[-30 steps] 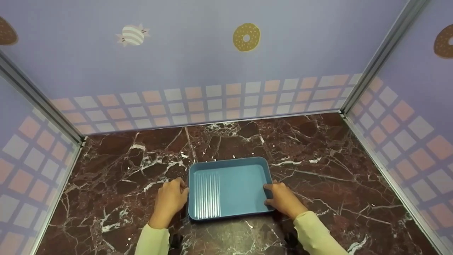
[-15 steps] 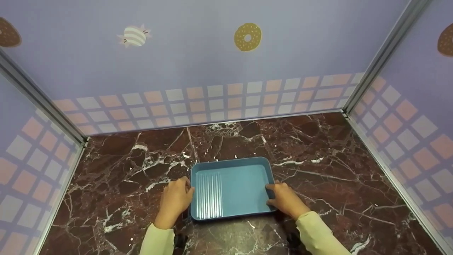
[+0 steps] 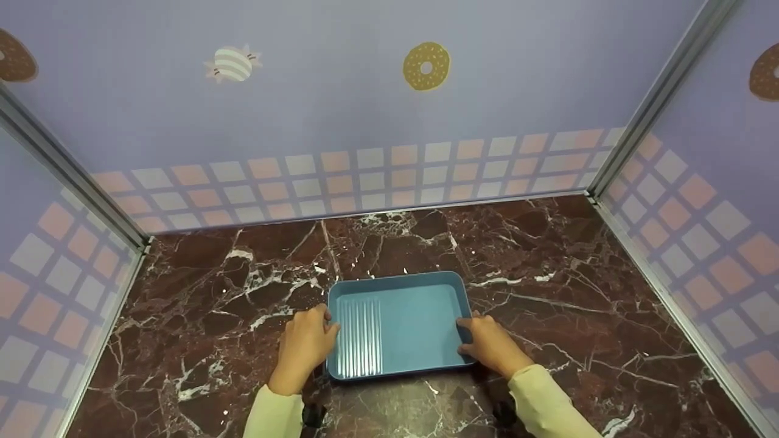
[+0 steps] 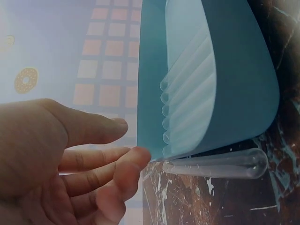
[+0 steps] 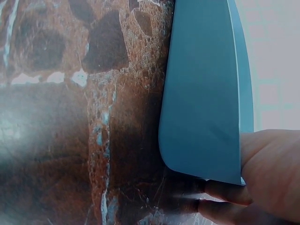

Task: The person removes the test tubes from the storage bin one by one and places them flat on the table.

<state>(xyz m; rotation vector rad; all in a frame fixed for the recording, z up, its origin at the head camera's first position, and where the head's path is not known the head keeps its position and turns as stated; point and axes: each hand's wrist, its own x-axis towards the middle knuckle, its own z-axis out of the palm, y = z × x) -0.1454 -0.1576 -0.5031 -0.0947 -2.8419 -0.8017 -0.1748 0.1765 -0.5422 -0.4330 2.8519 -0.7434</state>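
Note:
A blue rectangular tray (image 3: 423,328) lies on the marble-patterned surface, its long side toward me. Several clear tubes with rounded ends (image 4: 187,93) lie side by side along its left end. One more clear tube (image 4: 220,165) rests outside the tray by its left wall in the left wrist view; my hand hides it from the head. My left hand (image 3: 304,340) is at the left rim, fingers loosely bent, with a gap between thumb and fingertips and nothing held there. My right hand (image 3: 490,344) grips the right rim, thumb over the inside and fingers beneath the outer wall (image 5: 201,93).
A lilac wall (image 3: 335,109) with checks and sweets printed on it stands behind. Side panels (image 3: 700,201) close in left and right, with grey metal posts (image 3: 651,103) at the corners. Small white specks lie behind the tray.
My left hand has moved right, from beside the tray until its thumb overlaps the left rim. The right hand keeps its grip, and the tray has stayed in place.

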